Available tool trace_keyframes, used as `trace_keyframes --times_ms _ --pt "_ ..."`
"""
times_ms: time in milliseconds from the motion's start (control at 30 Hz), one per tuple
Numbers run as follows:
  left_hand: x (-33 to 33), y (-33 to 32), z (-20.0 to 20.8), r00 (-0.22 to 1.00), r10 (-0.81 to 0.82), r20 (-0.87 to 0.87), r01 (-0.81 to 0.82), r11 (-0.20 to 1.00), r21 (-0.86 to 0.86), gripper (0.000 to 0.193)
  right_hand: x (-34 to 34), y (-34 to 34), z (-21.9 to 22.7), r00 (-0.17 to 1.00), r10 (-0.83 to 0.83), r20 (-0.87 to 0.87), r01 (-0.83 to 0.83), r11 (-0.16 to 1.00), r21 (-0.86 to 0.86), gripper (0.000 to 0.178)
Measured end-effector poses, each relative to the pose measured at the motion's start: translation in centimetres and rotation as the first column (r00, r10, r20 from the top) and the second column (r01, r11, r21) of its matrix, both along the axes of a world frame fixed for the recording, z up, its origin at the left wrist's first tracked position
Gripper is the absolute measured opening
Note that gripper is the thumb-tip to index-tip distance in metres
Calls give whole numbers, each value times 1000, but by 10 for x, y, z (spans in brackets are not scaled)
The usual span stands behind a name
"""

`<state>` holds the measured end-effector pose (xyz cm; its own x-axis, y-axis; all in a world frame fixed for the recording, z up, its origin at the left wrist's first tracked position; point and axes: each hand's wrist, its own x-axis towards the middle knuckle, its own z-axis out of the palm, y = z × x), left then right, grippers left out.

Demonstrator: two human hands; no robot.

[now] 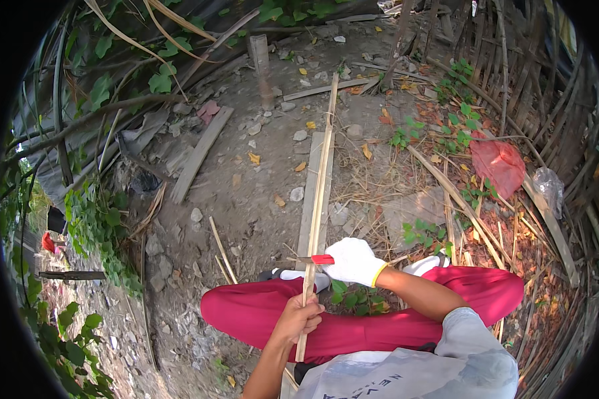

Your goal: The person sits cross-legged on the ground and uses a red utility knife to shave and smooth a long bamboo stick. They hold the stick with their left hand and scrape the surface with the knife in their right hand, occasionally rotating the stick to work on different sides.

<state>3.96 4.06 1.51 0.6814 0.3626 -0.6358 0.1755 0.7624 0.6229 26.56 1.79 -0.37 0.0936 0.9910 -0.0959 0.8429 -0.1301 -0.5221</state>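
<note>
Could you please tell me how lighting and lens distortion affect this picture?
Head view: black rounded borders cut the corners; the stick fence at right appears bowed toward the rim; soft shade covers the middle ground, while patchy sun falls around the red plastic bag; the white-gloved right hand looks bright, its outline clear.

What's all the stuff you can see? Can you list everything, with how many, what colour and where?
Long wooden strip: one, pale, centre
Red-handled tool: one, against the strip
Flat boards: at least two, grey, left and centre
Wooden post: one, grey-brown, top
Stones: many, grey, on the ground
Green leaves: many, mostly left and right
Red plastic: one piece, right
Clear plastic: one piece, far right
Trousers: one pair, dark red, below
Left hand: one, bare, gripping the strip
Right hand: one, white-gloved, holding the tool
</note>
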Motion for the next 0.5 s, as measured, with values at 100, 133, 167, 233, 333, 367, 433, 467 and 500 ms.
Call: trace_keyframes --times_ms 100,133,167,233,333,367,433,467,500 --pt "19 9 -4 1000 -18 25 18 1000 10 36 6 -4 9 1000 3 8 -3 994 -107 27" --pt "25 9 -6 1000 -27 17 26 999 24 35 7 -5 10 1000 1 18 2 990 -139 26" --pt "30 8 -7 999 -35 8 34 999 37 35 10 -6 8 999 -12 38 16 992 -128 26" --pt "38 5 -12 998 -57 -33 60 994 96 34 16 -5 -2 997 -38 74 45 994 -104 25" --pt "45 2 -15 990 -87 -115 108 974 201 32 20 -1 -22 994 -60 86 73 985 -154 24" --pt "46 1 -13 987 -96 -129 123 968 217 31 21 0 -34 993 -71 93 82 989 -124 23" --pt "46 1 -13 983 -101 -153 138 958 250 30 20 3 -49 991 -85 103 92 994 -61 22" --pt "42 2 -16 982 -97 -164 138 954 266 30 18 6 -50 990 -93 105 100 993 -67 22" --pt "39 3 -17 980 -91 -175 139 949 282 30 14 10 -51 989 -100 107 108 991 -72 22"
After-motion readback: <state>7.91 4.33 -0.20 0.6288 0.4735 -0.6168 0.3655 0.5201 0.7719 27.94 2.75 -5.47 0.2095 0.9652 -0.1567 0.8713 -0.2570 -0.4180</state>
